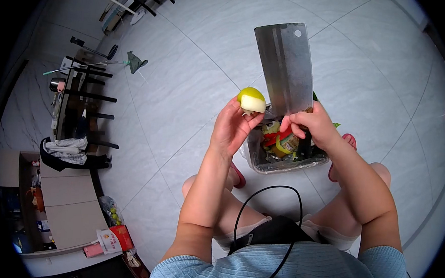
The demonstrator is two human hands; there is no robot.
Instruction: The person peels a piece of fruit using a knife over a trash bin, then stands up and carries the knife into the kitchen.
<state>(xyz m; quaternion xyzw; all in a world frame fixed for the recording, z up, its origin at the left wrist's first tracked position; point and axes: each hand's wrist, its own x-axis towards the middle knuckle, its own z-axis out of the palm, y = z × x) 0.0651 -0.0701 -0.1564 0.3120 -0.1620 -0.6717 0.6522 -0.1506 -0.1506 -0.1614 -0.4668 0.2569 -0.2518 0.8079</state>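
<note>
The cleaver is grey, the fruit yellow-green and cream, the slippers red.

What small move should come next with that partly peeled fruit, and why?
Probably bring the broad steel cleaver to the yellow-green skin left on the round fruit. The left hand holds it partly peeled, the right hand has the cleaver clear of it, and a plastic-lined bin of scraps sits below the hands.

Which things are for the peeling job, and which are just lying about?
For the job:
part-peeled green fruit, in left hand
cleaver, in right hand
lined scrap bin, below them

Just lying about:
bag of green fruit
red-and-white bag
draped clothes
</note>
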